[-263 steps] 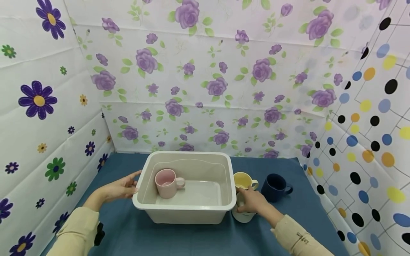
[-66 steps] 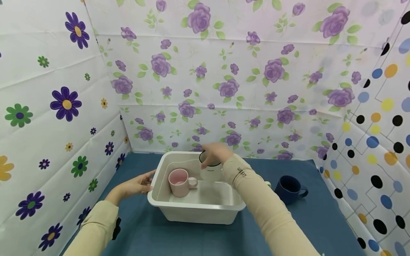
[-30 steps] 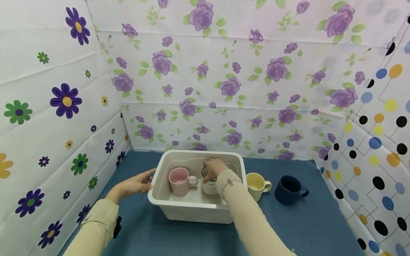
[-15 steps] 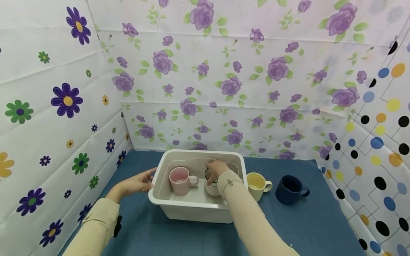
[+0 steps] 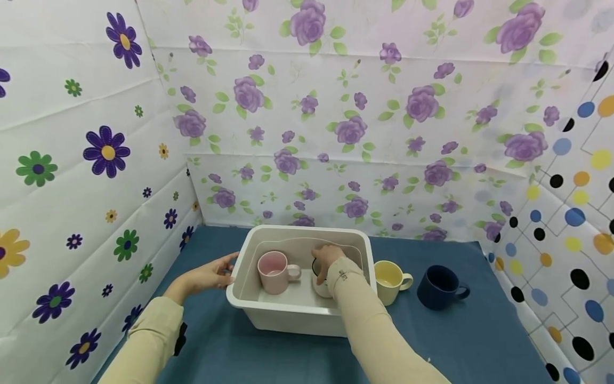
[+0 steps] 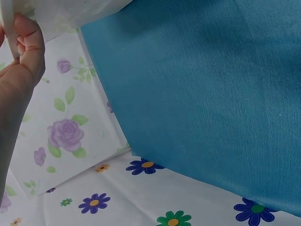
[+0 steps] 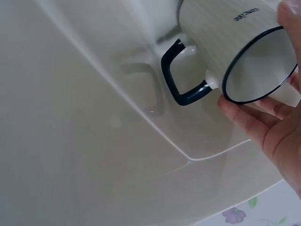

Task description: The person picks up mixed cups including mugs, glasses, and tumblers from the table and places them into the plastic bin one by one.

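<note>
A white mug with a dark rim and dark handle stands inside the off-white plastic tub, right of the pink mug. My right hand reaches down from above and holds the white mug at its rim. In the right wrist view, thumb and fingers lie on opposite sides of that rim, and small lettering shows on the mug's side. At the tub's left end my left hand grips the rim; the left wrist view shows its fingers curled there.
Just outside the tub's right wall stands a yellow mug, with a dark blue mug farther right. A blue cloth covers the table. Patterned sheets enclose the back and both sides.
My right hand has carried the white mug from beside the yellow mug over the tub's wall and lowered it inside, then shifted it slightly right. My left hand stays at the tub's left rim.
</note>
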Demonstrator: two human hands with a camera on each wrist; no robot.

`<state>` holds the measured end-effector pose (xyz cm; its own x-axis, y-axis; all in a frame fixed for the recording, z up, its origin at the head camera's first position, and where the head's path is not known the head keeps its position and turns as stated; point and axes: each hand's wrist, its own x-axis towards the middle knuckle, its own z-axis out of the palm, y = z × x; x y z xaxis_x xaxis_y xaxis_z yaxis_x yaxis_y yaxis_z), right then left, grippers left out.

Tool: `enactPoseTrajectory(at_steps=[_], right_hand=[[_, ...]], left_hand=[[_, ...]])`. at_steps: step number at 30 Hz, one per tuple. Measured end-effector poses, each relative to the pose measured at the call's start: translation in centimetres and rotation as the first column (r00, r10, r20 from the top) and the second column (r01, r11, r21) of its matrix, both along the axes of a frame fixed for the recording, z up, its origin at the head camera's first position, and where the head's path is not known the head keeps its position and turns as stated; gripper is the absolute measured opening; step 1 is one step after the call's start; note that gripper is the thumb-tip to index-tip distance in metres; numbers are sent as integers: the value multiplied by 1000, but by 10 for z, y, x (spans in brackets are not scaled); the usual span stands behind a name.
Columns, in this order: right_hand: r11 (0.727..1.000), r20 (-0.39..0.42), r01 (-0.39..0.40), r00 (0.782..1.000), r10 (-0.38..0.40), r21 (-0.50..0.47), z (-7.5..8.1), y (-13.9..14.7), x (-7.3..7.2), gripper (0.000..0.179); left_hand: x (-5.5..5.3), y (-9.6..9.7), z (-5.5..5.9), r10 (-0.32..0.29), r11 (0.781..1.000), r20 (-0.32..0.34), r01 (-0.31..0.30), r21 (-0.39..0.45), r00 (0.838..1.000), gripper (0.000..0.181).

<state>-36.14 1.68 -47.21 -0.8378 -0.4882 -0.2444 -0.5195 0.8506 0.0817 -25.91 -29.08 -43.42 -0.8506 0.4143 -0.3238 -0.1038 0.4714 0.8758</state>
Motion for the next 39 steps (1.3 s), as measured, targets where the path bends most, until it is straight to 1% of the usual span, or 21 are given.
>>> enactPoseTrajectory(at_steps=[8, 12, 14, 17, 19, 21, 25, 27, 29, 31, 33, 39], right_hand=[[1000, -31, -3, 1000, 3, 16, 4, 0, 6, 86], [1000, -36, -1, 999, 1, -3, 6, 0, 9, 83], [1000, -42, 4, 999, -5, -22, 4, 0, 8, 81], [1000, -57, 13, 998, -14, -27, -1, 1, 5, 81], [1000, -62, 24, 998, -25, -19, -1, 1, 5, 79], [999, -59, 27, 998, -28, -22, 4, 0, 8, 72], [996, -7, 48, 999, -48, -75, 26, -2, 19, 49], [993, 13, 50, 999, -49, -106, 36, -3, 22, 43], [994, 16, 41, 999, -40, -105, 42, -2, 24, 43], [995, 5, 24, 1000, -24, -100, 46, -1, 24, 41], [994, 6, 23, 1000, -22, -102, 47, 2, 22, 40], [992, 84, 64, 995, -55, -113, 49, 12, 16, 41]], left_hand=[[1, 1, 1, 8, 1000, 5, -8, -5, 1000, 75], [1, 2, 2, 9, 1000, 8, -9, -8, 1000, 75], [0, 2, 3, 8, 1000, 10, -8, -6, 1000, 76], [-2, 2, 4, 2, 1000, 9, -2, -1, 1000, 77], [-3, 2, 4, -3, 1000, 6, 3, 9, 1000, 77], [-3, 2, 4, -8, 1000, 2, 8, 14, 1000, 77], [0, 1, 3, -6, 1000, 9, 5, 4, 1000, 77], [1, 0, 3, 2, 1000, 13, -2, 0, 1000, 77], [2, -1, 2, 3, 1000, 7, -3, -2, 1000, 77], [2, -2, 3, 7, 1000, 5, -7, 2, 1000, 77], [2, -2, 2, -2, 1000, -4, 2, 6, 1000, 77], [1, 1, 3, -9, 1000, 1, 9, 8, 1000, 77]])
